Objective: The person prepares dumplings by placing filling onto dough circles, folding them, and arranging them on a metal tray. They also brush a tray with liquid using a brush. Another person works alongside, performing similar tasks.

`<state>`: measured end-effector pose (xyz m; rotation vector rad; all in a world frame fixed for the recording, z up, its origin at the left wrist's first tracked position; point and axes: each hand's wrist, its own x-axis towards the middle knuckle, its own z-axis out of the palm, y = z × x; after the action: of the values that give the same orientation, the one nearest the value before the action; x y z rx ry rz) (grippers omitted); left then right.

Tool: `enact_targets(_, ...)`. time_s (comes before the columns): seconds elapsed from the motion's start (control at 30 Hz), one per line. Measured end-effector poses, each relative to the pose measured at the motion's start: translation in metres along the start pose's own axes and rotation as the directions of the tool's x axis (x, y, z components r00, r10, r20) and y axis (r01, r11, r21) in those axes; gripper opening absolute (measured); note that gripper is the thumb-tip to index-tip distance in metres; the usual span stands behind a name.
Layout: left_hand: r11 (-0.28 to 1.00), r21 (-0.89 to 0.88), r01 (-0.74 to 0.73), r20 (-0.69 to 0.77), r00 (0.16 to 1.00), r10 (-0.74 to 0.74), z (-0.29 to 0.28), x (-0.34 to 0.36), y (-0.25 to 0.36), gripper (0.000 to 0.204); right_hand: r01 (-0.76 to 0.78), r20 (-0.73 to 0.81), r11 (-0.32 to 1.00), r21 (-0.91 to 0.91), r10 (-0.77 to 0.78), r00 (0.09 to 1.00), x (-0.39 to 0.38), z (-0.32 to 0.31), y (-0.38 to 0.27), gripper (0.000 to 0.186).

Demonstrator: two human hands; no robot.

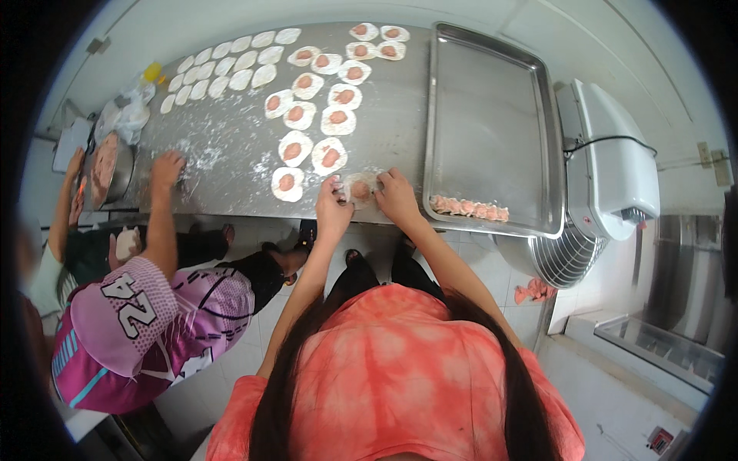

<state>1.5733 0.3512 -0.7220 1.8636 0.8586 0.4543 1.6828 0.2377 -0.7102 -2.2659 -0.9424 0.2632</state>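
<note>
i have one wrapper (359, 177) between my two hands at the near edge of the table (392, 100). the fingers of my left hand (333, 206) are pinched on its left edge, those of my right hand (397, 198) on its right, and one lump of pink filling (360, 190) lies in its middle. beyond it i count fifteen more filled wrappers (294, 148), lying open in an uneven band toward the far edge. at the far left are eighteen plain wrappers (241, 80), three rows of six. to my right is one metal tray (492, 115) with one row of folded pieces (469, 208) along its near side, too crowded to count. to my left are one metal bowl (121, 173) and one co-worker's hand (167, 167) over the floury surface.
</note>
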Motion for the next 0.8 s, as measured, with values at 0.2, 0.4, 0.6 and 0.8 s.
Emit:
enact_targets(0.2,0.962,-0.230,0.144,0.075,0.989,-0.130,-0.004,0.000,-0.010,0.059,-0.047,-0.076,0.998,-0.040,0.044,0.996,0.001,0.030,-0.004,0.018)
enact_targets(0.4,0.908,-0.375,0.186,0.031,0.982,-0.188,0.001,0.003,-0.016,0.055,-0.286,0.079,0.605,0.743,0.345,0.935,-0.003,0.030,-0.007,0.023)
enact_targets(0.6,0.610,-0.631,0.480,0.363,0.877,-0.314,-0.010,0.011,-0.008,0.046,-0.328,0.241,0.247,0.912,0.324,0.915,-0.012,0.024,0.003,0.037)
enact_targets(0.8,0.617,-0.672,0.410,0.341,0.910,-0.234,-0.009,0.006,0.001,0.038,-0.325,0.216,0.294,0.899,0.348,0.912,-0.014,0.009,-0.007,0.029)
